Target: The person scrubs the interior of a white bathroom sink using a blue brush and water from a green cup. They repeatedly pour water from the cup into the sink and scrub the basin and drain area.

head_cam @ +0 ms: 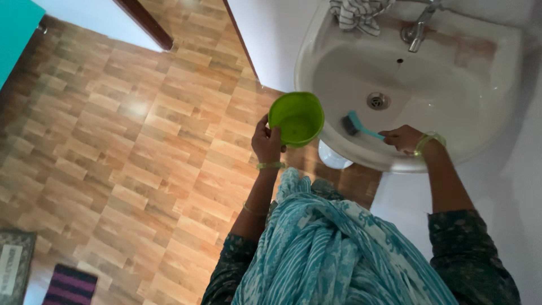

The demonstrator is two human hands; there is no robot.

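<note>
My left hand (266,142) grips a bright green plastic jug (296,117) by its side, holding it level just outside the left rim of a white wash basin (485,121). My right hand (403,138) holds a teal-handled brush (359,126) whose dark bristles rest against the basin's inner front wall. The basin's metal drain (377,101) lies just beyond the brush. Both wrists carry green bangles. A blue and white patterned scarf (333,248) hangs down my front.
A metal tap (416,31) stands at the basin's back, and a striped cloth (359,12) lies over the back rim. The floor has brown wood-pattern tiles (130,152). Two small mats (39,277) lie at the lower left. White walls flank the basin.
</note>
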